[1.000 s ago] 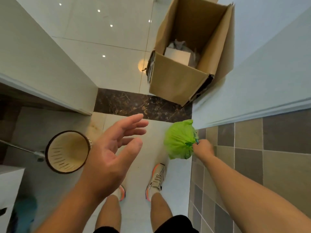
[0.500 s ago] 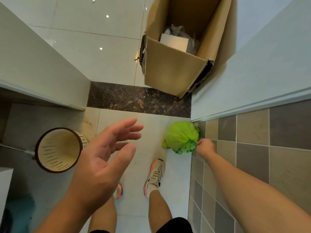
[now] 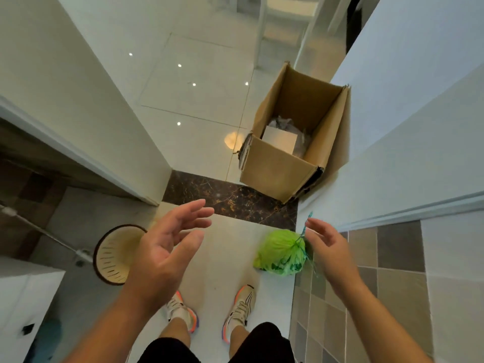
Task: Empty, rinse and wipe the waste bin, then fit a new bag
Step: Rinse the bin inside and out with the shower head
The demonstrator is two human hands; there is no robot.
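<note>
The right hand (image 3: 330,248), which half a second ago gripped the tied green bag (image 3: 281,254), has let go and now hangs beside it with fingers spread loose, the bag's blue drawstring (image 3: 303,229) standing up just by the fingertips; whether they touch it cannot be told. The cardboard box (image 3: 277,171), largest thing on the floor, stands open against the white wall past the dark marble threshold (image 3: 227,199), with paper and grey wrapping inside. The round waste bin (image 3: 115,255), with no bag inside, stands on the floor to the person's left, its slotted cream inner wall showing. The green bag rests on the pale floor by the tiled wall, ahead of the right shoe (image 3: 241,309). The left hand (image 3: 167,247) hovers wide, holding nothing.
</note>
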